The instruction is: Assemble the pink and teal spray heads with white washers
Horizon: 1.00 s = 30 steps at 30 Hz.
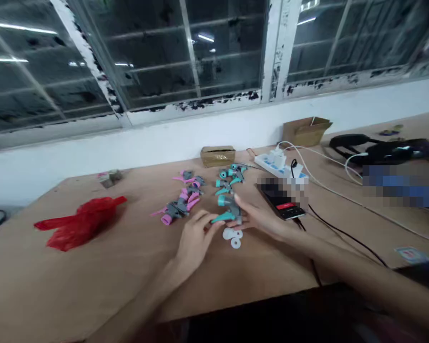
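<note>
Between my two hands is a teal and grey trigger spray head (226, 202), held just above the table. My left hand (195, 234) pinches its teal lever from the left. Around the grey body on the other side close the fingers of my right hand (257, 218). Several white ring washers (235, 243) lie on the table right below. Further back sits a group of teal and grey spray heads (236, 174). To the left of these, several pink and grey spray heads (178, 207) lie in a loose row.
A red plastic bag (87, 221) lies at the left. Behind stand a small cardboard box (218, 156) and an open carton (305, 131). On the right are a phone (280, 197), a white power strip (277, 166), trailing cables and a black strapped item (389, 151).
</note>
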Motion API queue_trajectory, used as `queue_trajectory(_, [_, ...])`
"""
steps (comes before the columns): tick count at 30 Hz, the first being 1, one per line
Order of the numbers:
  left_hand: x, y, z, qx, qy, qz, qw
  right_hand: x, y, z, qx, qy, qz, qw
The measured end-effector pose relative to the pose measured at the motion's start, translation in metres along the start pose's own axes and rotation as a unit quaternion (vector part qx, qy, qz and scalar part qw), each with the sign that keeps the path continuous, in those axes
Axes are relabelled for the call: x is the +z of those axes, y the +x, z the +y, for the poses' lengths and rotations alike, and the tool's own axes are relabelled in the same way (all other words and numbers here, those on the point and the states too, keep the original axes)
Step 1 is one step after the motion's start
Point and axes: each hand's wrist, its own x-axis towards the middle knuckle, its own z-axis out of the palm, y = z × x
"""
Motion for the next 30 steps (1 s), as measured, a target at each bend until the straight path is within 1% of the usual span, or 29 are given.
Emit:
queue_trajectory(2, [0.014,0.000,0.007,0.002,0.013,-0.028,1.000,-0.002,0.004,0.006,-0.018,-0.003,0.020,1.000])
queue_trajectory(4, [0.024,0.000,0.010,-0.011,0.013,-0.054,0.998,-0.008,0.009,0.008,-0.021,-0.004,0.041,0.999])
queue_trajectory(7, [0.029,-0.002,0.000,-0.061,-0.009,-0.089,0.994,-0.024,0.017,0.006,0.003,-0.003,0.071,0.997])
queue_trajectory(9, [0.027,-0.002,-0.009,-0.076,-0.023,-0.106,0.991,-0.033,0.021,0.004,0.014,-0.005,0.081,0.997])
queue_trajectory(11, [0.023,-0.002,-0.014,-0.080,-0.027,-0.121,0.989,-0.037,0.022,0.005,0.024,-0.006,0.062,0.998])
queue_trajectory(15, [0.017,0.006,-0.014,-0.095,-0.030,-0.159,0.982,-0.035,0.019,0.011,0.035,-0.001,0.029,0.999])
queue_trajectory(19, [0.016,0.015,-0.014,-0.077,-0.066,-0.203,0.974,-0.033,0.017,0.014,0.032,0.004,0.029,0.999])
queue_trajectory(22, [0.015,0.018,-0.020,-0.069,-0.093,-0.210,0.971,-0.035,0.017,0.013,0.027,0.020,0.030,0.999])
queue_trajectory(26, [0.011,0.018,-0.026,-0.106,-0.145,-0.212,0.961,-0.036,0.016,0.013,0.030,0.024,0.030,0.999])
queue_trajectory(30, [0.006,0.019,-0.023,-0.160,-0.259,-0.217,0.928,-0.033,0.013,0.016,0.057,0.029,0.015,0.998])
